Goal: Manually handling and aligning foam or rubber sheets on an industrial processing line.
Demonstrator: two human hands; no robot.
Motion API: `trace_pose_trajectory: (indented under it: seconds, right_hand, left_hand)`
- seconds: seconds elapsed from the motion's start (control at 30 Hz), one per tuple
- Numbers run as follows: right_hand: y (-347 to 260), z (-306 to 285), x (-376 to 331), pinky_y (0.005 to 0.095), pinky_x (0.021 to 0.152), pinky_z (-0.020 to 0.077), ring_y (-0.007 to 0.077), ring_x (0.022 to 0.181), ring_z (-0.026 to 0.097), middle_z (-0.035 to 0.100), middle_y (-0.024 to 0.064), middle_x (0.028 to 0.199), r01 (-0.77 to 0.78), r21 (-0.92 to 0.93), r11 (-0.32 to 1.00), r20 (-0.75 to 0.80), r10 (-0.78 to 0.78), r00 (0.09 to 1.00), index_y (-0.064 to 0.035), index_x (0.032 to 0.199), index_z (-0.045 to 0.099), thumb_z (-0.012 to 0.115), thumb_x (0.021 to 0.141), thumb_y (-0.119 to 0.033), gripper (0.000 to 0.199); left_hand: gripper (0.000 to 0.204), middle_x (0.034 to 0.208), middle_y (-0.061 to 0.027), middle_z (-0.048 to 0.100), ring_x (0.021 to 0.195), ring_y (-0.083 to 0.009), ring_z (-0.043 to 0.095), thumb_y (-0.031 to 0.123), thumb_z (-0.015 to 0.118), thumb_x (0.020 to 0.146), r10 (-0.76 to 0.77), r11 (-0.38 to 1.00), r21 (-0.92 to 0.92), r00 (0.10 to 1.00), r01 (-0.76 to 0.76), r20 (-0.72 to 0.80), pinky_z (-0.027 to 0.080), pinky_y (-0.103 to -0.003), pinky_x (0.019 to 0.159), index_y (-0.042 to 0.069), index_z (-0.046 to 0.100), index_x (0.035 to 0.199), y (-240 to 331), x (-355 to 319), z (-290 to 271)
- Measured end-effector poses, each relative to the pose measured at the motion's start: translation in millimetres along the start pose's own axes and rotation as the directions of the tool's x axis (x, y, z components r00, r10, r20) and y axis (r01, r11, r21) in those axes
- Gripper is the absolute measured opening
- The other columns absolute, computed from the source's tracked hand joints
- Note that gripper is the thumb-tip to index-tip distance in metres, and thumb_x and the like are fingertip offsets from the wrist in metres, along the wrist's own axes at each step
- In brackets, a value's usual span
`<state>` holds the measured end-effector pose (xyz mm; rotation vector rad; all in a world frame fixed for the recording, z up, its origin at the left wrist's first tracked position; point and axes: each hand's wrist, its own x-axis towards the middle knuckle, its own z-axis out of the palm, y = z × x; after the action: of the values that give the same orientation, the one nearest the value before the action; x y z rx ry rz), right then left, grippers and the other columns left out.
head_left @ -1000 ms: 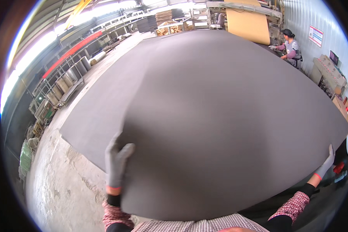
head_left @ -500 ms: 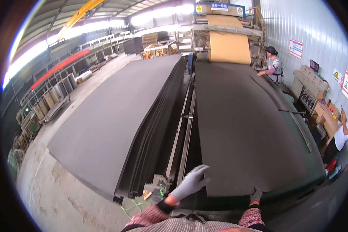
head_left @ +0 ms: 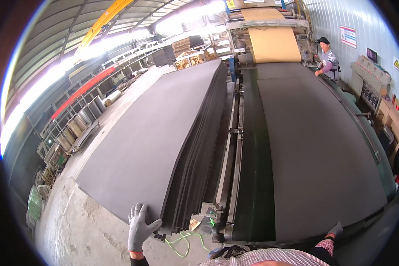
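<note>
- The left hand (head_left: 139, 227), in a pale grey glove, sits at about 7 o'clock in the view, fingers spread open and pressed flat against the near edge of the stack of dark grey sheets (head_left: 164, 142).
- That stack lies left of centre, running from the near end at 6–7 o'clock away toward 12 o'clock; its layered edges show along its right side.
- The right hand (head_left: 335, 229), also gloved, shows at about 5 o'clock, resting at the near edge of a single dark grey sheet (head_left: 314, 150); too little of it shows to tell whether it grips or only touches.
- This single sheet lies on the long machine surface (head_left: 252, 177), right of the stack, with a metal rail (head_left: 235, 146) between them.
- At 12 o'clock a tan roll of material (head_left: 272, 44) feeds down toward the surface.
- A co-worker (head_left: 327, 60) in a dark cap stands at about 1 o'clock, beside the far end of the surface.
- A green cord (head_left: 188, 241) lies on the concrete floor (head_left: 88, 230) near the stack's near corner.
</note>
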<state>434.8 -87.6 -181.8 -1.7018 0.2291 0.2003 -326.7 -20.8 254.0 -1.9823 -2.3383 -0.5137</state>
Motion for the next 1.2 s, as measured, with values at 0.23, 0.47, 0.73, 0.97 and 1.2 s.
trace_pose_trajectory:
  seconds: [0.23, 0.47, 0.73, 0.97, 1.2]
  right_hand:
    - [64, -56, -45, 0.0392, 0.074, 0.0507, 0.0316, 0.083, 0.061, 0.061, 0.0201, 0.105, -0.165, 0.008, 0.986, -0.106, 0.165, 0.981, 0.0096, 0.109, 0.055, 0.063, 0.081, -0.027, 0.046]
    - [59, -29, -81, 0.0384, 0.077, 0.0500, 0.0309, 0.090, 0.060, 0.059, 0.0195, 0.110, -0.216, 0.102, 0.971, -0.027, 0.219, 0.975, 0.0082, 0.113, 0.054, 0.063, 0.080, -0.029, 0.050]
    - [12, 31, -44, 0.0375, 0.082, 0.0474, 0.0311, 0.095, 0.058, 0.058, 0.0198, 0.113, -0.104, -0.028, 0.994, -0.084, 0.102, 0.991, 0.0045, 0.122, 0.049, 0.061, 0.081, -0.034, 0.058]
    - [26, -16, -22, 0.0390, 0.078, 0.0492, 0.0314, 0.087, 0.061, 0.061, 0.0194, 0.107, 0.107, -0.027, 0.994, -0.117, -0.110, 0.987, 0.0040, 0.114, 0.055, 0.060, 0.081, -0.027, 0.046]
    - [33, -60, -24, 0.0368, 0.074, 0.0502, 0.0299, 0.085, 0.062, 0.063, 0.0188, 0.103, -0.096, -0.143, 0.985, -0.254, 0.057, 0.965, 0.0044, 0.114, 0.055, 0.061, 0.080, -0.023, 0.044]
  left_hand:
    - [0.046, 0.109, -0.0180, 0.058, 0.097, -0.0338, 0.057, 0.014, 0.063, 0.067, 0.168, 0.985, 0.013, 0.978, -0.171, 0.126, 0.047, -0.040, 0.082, 0.001, 0.057, 0.111, 24, 6, -55]
    - [0.047, 0.084, -0.0107, 0.063, 0.076, -0.0244, 0.061, 0.010, 0.063, 0.077, -0.137, 0.961, -0.268, 0.725, -0.068, -0.675, 0.047, -0.032, 0.068, 0.004, 0.052, 0.123, -47, 5, -46]
    - [0.019, 0.069, -0.0052, 0.054, 0.067, -0.0231, 0.055, 0.030, 0.065, 0.077, 0.327, 0.876, 0.482, 0.780, -0.037, -0.534, 0.044, -0.035, 0.061, 0.011, 0.061, 0.079, 23, 74, -68]
    - [0.022, 0.069, -0.0001, 0.051, 0.057, -0.0194, 0.052, 0.023, 0.065, 0.078, 0.790, 0.565, 0.004, 0.540, -0.825, -0.292, 0.044, -0.035, 0.053, 0.013, 0.057, 0.096, 287, 27, 71]
    - [0.056, 0.119, -0.0177, 0.055, 0.110, -0.0319, 0.053, 0.013, 0.070, 0.072, 0.137, 0.990, 0.018, 0.901, -0.142, -0.411, 0.044, -0.039, 0.090, 0.003, 0.049, 0.124, 46, 40, -14]
